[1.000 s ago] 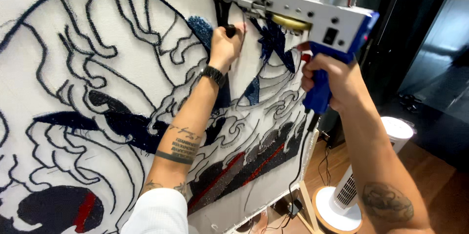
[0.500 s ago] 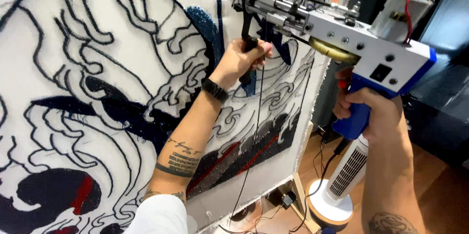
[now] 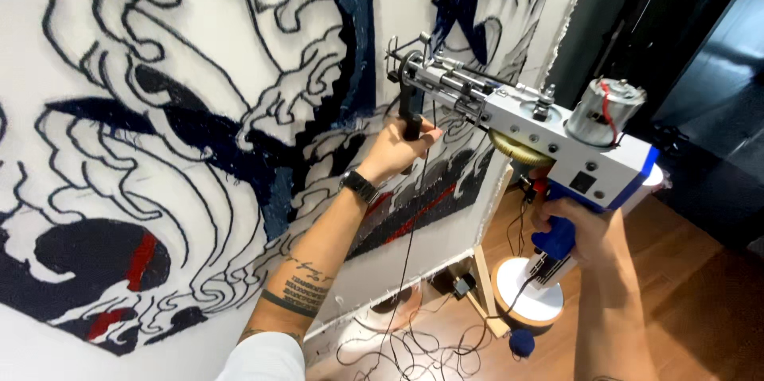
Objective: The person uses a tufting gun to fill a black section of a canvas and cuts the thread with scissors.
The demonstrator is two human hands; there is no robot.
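Observation:
I hold a white and blue tufting gun (image 3: 557,138) in front of a large stretched white cloth (image 3: 199,134) drawn with dark blue, black and red wave shapes. My right hand (image 3: 577,230) grips the gun's blue rear handle. My left hand (image 3: 398,150) is closed around the black front handle, close to the cloth, and wears a black wrist watch (image 3: 360,186). A dark yarn strand (image 3: 410,246) hangs down from the gun's front. The needle tip points at the cloth near a dark blue tufted patch.
A wooden frame leg (image 3: 487,270) stands at the cloth's right edge. A white tower fan (image 3: 532,293) sits on the wooden floor, with loose dark yarn and cables (image 3: 398,341) beside it. A dark doorway (image 3: 676,47) lies to the right.
The view has dropped and shifted; the gun and both hands now sit lower on the cloth than before. Both grips are unchanged.

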